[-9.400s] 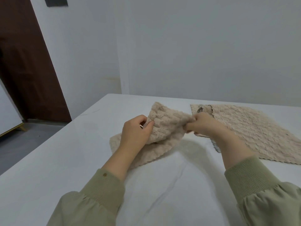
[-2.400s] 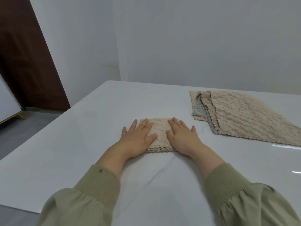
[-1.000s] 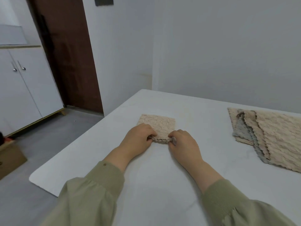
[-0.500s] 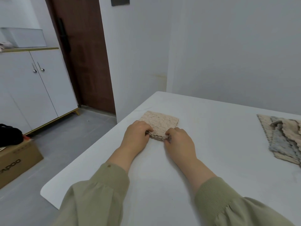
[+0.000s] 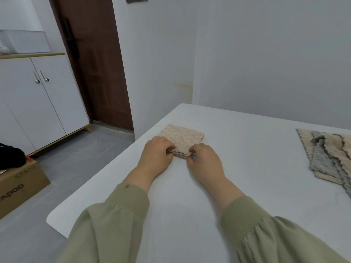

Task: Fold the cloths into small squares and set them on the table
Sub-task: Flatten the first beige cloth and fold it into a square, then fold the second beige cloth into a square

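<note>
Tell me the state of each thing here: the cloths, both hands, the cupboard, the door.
folded cloth: folded into a small square, lying on the table.
left hand: pinches the cloth's near edge.
right hand: pinches the same edge.
cloth pile: unfolded, overlapping, flat.
cupboard doors: closed.
brown door: closed.

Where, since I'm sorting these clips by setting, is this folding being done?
Most likely a plain room in a home: a white two-door cabinet stands beside a brown wooden door, a cardboard box sits on the grey tiled floor, and a pile of cloths lies on a white table.
</note>
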Demonstrator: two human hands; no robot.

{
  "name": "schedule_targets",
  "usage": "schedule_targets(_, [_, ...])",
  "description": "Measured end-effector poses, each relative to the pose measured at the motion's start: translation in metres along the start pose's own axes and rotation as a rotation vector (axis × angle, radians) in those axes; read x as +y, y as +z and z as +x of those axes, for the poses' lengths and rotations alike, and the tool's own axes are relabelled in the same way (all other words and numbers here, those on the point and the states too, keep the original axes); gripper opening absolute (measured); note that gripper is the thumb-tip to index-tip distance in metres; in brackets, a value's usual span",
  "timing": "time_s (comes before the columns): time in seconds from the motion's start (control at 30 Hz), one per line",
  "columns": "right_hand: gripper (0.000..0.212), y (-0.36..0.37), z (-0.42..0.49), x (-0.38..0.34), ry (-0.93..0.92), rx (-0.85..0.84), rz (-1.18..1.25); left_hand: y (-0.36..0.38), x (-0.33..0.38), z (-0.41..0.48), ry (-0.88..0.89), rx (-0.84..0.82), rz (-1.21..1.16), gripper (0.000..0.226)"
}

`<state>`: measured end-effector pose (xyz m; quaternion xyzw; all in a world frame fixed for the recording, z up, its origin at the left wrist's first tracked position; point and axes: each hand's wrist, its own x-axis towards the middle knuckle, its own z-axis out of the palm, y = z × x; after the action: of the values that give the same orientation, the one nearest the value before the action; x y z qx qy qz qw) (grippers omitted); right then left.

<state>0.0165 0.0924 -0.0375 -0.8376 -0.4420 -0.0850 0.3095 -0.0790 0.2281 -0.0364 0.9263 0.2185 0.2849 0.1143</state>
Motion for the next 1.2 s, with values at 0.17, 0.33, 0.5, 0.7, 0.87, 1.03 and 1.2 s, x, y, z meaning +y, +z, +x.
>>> schedule_targets(0.17, [0.024,-0.017,-0.016,0.009,0.053,0.044,-0.008,0.003,0.027,-0.011,0.078,0.024,0.107,0.022])
schedule_targets(0.33, [0.034,-0.053,-0.041,0.036,0.074,0.092,-0.121,0.003,0.079,-0.028,0.100,-0.061,0.184,0.042])
schedule_targets(0.5, [0.042,-0.096,-0.080,0.074,0.135,0.048,-0.266,0.017,0.143,-0.044,0.079,-0.250,0.249,0.061])
schedule_targets(0.7, [0.048,-0.149,-0.127,0.122,0.245,0.011,-0.370,0.049,0.230,-0.055,0.090,-0.336,0.226,0.062])
schedule_targets(0.87, [0.035,-0.185,-0.147,0.169,0.331,0.158,-0.382,0.075,0.282,-0.054,0.109,-0.422,0.187,0.061])
schedule_targets(1.03, [0.059,-0.198,-0.142,0.204,0.594,0.153,-0.409,0.090,0.292,-0.047,0.150,-0.546,0.175,0.066])
schedule_targets(1.2, [0.060,-0.190,-0.139,0.216,0.704,0.072,-0.432,0.092,0.284,-0.043,0.123,-0.614,0.200,0.066])
